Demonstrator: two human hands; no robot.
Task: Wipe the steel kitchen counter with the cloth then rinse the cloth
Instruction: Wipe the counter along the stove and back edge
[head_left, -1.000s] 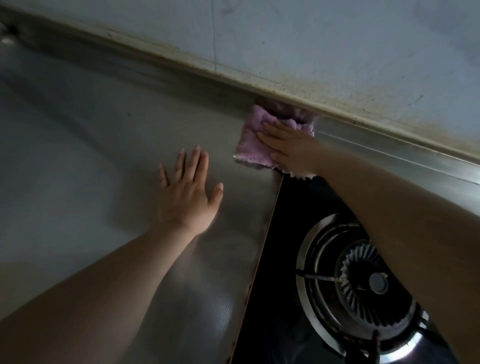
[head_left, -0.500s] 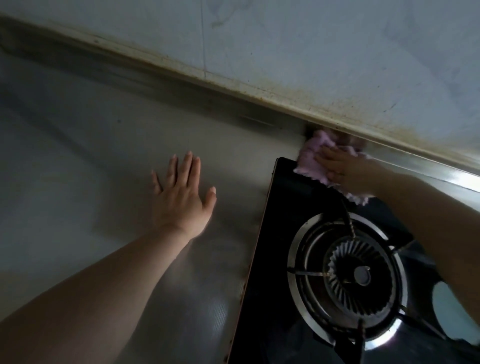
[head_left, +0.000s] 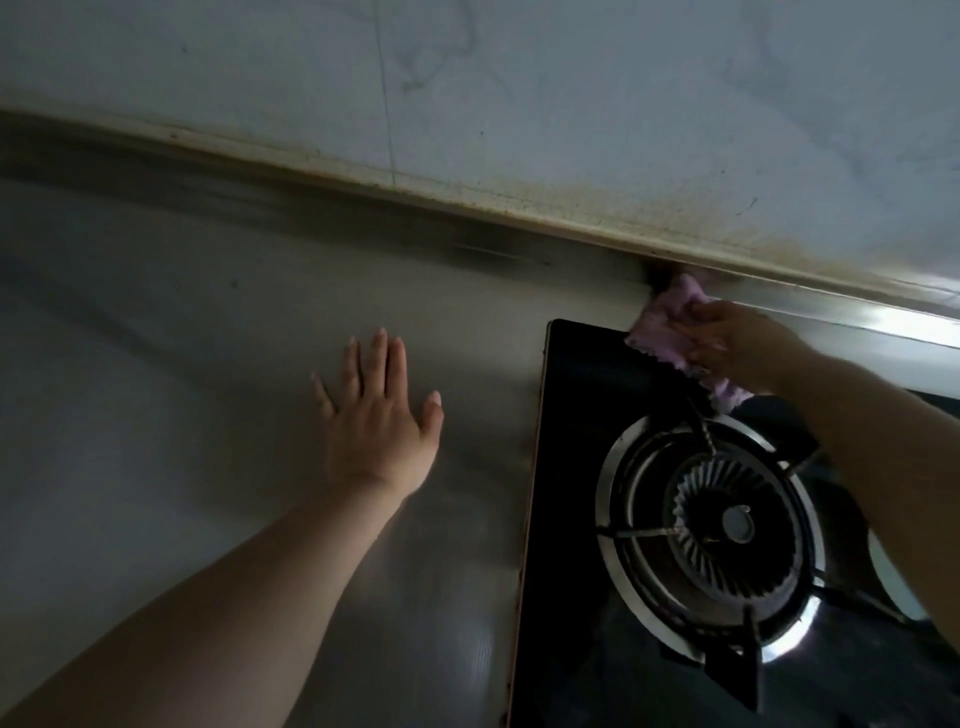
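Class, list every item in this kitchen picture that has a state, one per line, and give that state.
left hand: open, flat on the counter
right hand: pressing the cloth, fingers curled over it
cloth: crumpled, at the hob's back corner by the wall
counter: bare steel, shiny
gas burner: unlit
wall: stained brown along its base

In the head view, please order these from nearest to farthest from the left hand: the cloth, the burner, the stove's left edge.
Measured from the left hand, flat on the counter:
1. Stove's left edge, just to its right.
2. Cloth, at the back by the wall, under the right hand.
3. Burner, farther right, on the stove.
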